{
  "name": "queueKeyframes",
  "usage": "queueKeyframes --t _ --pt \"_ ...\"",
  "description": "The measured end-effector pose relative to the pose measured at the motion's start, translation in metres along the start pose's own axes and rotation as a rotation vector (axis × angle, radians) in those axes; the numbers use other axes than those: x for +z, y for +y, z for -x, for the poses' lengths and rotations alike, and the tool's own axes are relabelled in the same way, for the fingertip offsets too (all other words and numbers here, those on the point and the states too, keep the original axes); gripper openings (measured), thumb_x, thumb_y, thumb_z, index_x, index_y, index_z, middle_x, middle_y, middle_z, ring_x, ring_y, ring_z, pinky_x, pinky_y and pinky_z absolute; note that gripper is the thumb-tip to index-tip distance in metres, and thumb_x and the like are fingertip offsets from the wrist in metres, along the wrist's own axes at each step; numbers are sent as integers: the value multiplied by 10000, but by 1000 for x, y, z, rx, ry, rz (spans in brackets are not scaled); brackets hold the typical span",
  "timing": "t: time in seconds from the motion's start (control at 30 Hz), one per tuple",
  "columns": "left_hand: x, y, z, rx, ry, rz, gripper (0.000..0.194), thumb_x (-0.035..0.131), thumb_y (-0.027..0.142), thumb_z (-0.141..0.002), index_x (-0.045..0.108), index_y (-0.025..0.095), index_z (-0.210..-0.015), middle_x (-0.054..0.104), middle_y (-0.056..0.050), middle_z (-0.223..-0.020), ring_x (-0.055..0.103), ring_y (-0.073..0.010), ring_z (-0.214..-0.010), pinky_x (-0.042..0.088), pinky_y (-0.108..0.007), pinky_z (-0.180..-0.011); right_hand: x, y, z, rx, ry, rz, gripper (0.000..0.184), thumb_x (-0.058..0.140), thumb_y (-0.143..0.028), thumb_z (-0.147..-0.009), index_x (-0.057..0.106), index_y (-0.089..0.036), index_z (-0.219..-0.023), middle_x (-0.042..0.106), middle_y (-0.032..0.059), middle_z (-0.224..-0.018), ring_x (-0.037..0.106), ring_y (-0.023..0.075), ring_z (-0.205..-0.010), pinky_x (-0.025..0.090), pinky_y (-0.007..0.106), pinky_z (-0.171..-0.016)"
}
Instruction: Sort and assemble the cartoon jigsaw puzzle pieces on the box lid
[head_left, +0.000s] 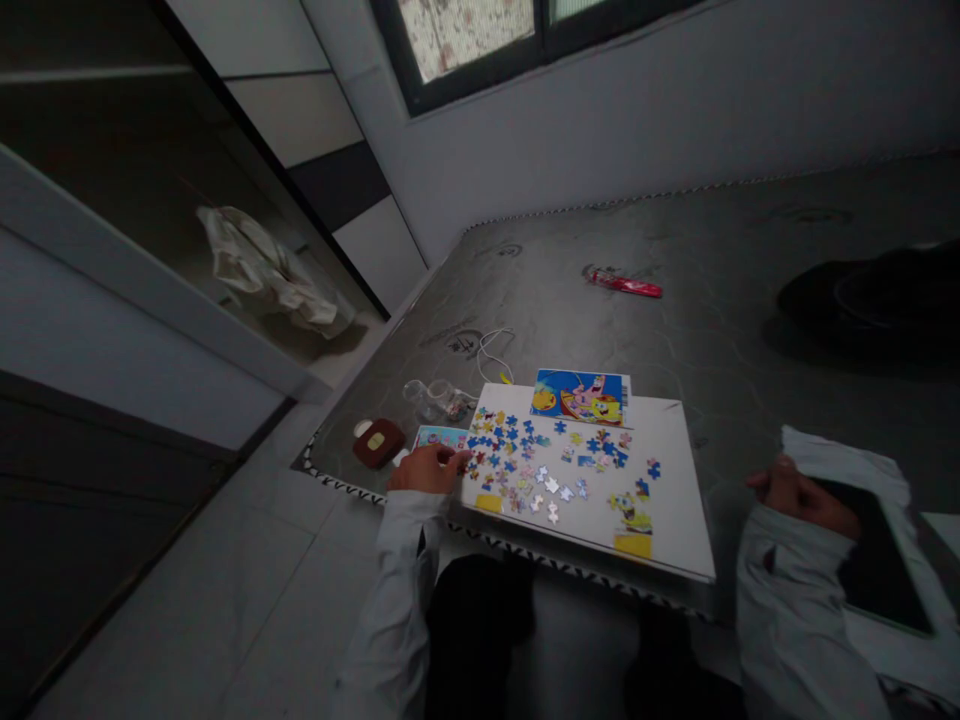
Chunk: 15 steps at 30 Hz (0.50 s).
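A white board lies on the grey mattress with several loose puzzle pieces scattered over it. A cartoon picture card rests at the board's far edge. My left hand sits at the board's left edge, fingers curled onto pieces there; what they pinch is too small to name. My right hand rests to the right of the board on a dark tablet-like slab, fingers bent.
A clear plastic bag, a small brown case and a white cable lie left of the board. A red wrapper lies farther back. A dark bundle sits at the right. A crumpled cloth lies on the left ledge.
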<state>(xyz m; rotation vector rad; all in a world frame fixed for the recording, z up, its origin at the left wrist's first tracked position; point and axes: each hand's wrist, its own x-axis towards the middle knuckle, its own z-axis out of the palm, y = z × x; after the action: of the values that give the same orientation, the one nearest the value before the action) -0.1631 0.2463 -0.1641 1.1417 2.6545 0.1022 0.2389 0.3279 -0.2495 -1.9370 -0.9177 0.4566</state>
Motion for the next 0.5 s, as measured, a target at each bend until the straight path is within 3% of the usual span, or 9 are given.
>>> queueKeyframes --t 0.33,0.5 --pt "9 -6 -10 62 32 46 320 673 539 -889 839 291 -1002 828 -53 -1069 745 -284 -1030 532 -334 -815 2 -8 1 -4 45 -96 462 596 -623 -852 729 -216 -678 487 10 -501 416 151 -477 324 356 -511" --pt "-2 -14 -3 149 76 103 289 648 494 -921 824 274 -982 829 -31 -1053 750 -242 -973 523 -297 -784 5 -1 -1 -34 26 -103 486 597 -620 -870 728 -192 -680 495 14 -491 436 150 -478 336 353 -517"
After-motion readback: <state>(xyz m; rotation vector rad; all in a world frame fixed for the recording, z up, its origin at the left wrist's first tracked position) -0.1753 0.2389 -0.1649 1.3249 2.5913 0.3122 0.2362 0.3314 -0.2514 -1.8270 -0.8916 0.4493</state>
